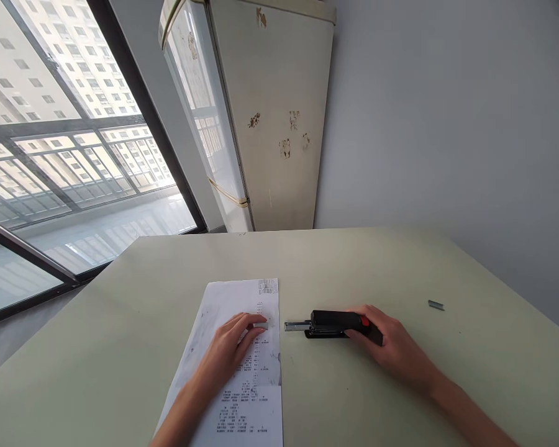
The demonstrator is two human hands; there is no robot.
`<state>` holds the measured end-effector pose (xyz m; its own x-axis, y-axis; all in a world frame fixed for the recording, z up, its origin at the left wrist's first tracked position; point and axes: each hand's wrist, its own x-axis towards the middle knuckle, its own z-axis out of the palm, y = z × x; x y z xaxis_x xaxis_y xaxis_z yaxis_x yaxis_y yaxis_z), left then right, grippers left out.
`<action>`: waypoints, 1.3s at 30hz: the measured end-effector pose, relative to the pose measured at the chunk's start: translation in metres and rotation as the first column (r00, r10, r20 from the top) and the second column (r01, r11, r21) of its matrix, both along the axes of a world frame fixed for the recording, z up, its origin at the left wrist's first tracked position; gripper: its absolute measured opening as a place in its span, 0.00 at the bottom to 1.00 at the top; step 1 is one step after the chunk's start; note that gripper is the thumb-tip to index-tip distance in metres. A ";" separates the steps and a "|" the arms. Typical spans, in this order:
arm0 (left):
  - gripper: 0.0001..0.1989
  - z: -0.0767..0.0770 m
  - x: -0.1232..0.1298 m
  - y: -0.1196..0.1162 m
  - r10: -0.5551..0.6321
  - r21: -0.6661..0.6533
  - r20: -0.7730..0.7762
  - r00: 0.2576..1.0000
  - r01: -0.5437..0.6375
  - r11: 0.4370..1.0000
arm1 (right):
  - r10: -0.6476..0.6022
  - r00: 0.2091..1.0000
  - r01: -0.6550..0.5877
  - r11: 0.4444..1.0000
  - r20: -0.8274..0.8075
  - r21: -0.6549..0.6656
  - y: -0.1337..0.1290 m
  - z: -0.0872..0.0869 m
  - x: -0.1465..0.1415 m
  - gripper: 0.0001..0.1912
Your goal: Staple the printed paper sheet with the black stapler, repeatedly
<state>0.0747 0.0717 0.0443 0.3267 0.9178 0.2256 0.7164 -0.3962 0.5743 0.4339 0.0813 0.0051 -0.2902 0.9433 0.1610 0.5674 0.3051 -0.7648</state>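
My left hand [235, 341] is closed in a pinch on a short strip of staples [261, 325], held over the printed paper [242, 403]. My right hand [377, 338] grips the rear of a black stapler [333, 321] that lies on the table with its front toward the left hand. From the stapler's front a metal staple tray [297, 326] sticks out, a small gap away from the strip. A red mark shows on the stapler near my right fingers. The paper's left part is partly covered by my left hand and forearm.
Another strip of staples [436, 305] lies on the pale table [377, 267], to the right of the stapler. Behind the table stand a worn refrigerator [274, 81] and a grey wall [447, 124]. A framed window [65, 124] is at the left.
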 end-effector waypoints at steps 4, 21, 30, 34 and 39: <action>0.12 -0.001 -0.001 0.000 -0.002 0.012 -0.024 1.000 0.002 1.000 | 0.008 1.000 -0.008 1.000 0.008 -0.026 0.000 0.001 0.000 0.18; 0.14 -0.009 -0.004 0.001 0.027 0.009 -0.019 0.999 -0.027 1.000 | 0.009 1.000 -0.009 0.999 0.000 -0.054 0.000 0.003 0.000 0.17; 0.12 0.004 0.027 0.014 -0.152 0.064 0.001 0.988 0.152 0.986 | 0.013 1.000 -0.012 0.999 0.012 -0.048 0.002 0.002 0.000 0.16; 0.11 -0.001 0.041 0.020 -0.184 0.094 -0.020 0.983 0.185 0.978 | 0.003 1.000 -0.002 1.000 0.014 -0.011 0.003 0.002 0.000 0.15; 0.09 -0.010 0.045 0.020 -0.242 0.125 -0.042 0.969 0.245 0.961 | 0.005 1.000 -0.005 0.999 0.004 -0.043 0.002 0.009 0.000 0.15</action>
<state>0.1201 0.0913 0.0341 0.5444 0.7737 0.3241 0.6033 -0.6296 0.4895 0.4336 0.0831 0.0140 -0.2956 0.9478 0.1196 0.5688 0.2752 -0.7751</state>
